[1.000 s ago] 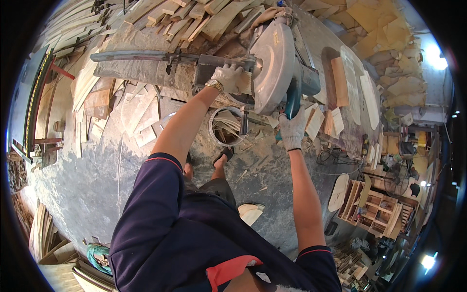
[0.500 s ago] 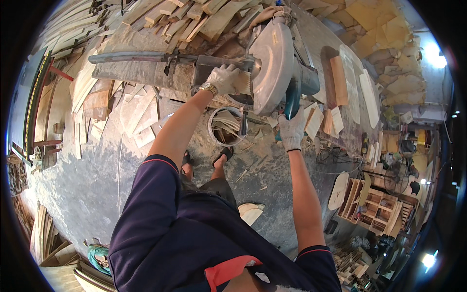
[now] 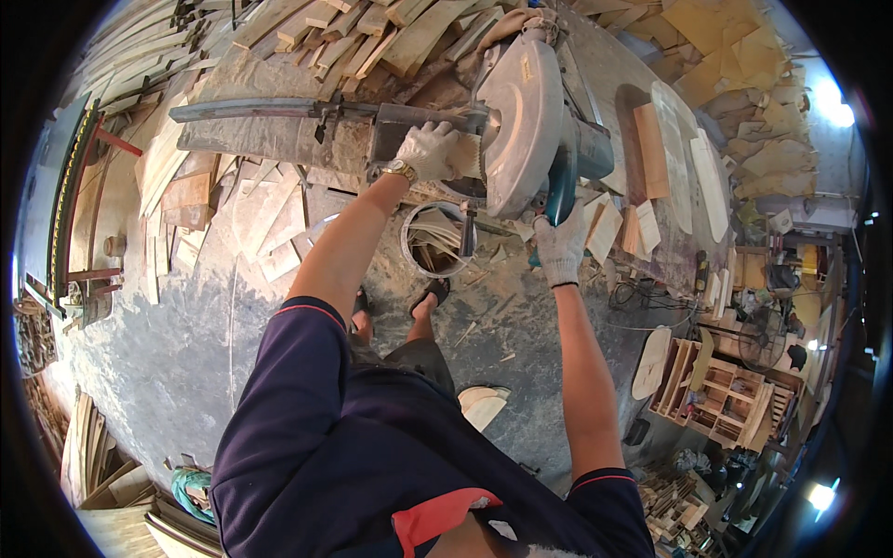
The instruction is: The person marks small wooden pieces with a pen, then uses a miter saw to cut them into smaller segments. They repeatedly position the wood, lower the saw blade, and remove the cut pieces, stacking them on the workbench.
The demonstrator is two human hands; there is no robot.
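Beyond dusty floor (image 3: 530,372), our right hand (image 3: 560,249) is gripping a grey saw's (image 3: 523,135) teal handle (image 3: 561,191), our left hand (image 3: 430,151) holding pale wood (image 3: 469,156).

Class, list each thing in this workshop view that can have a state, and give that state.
Left grip, gloved, on the wood piece
Right grip, gloved, closed around the saw handle
Saw, blade motion unclear
Bucket, open, holding wood scraps
Watch, strapped on
Light, lit
Fan, spinning or still unclear
Floor, dusty
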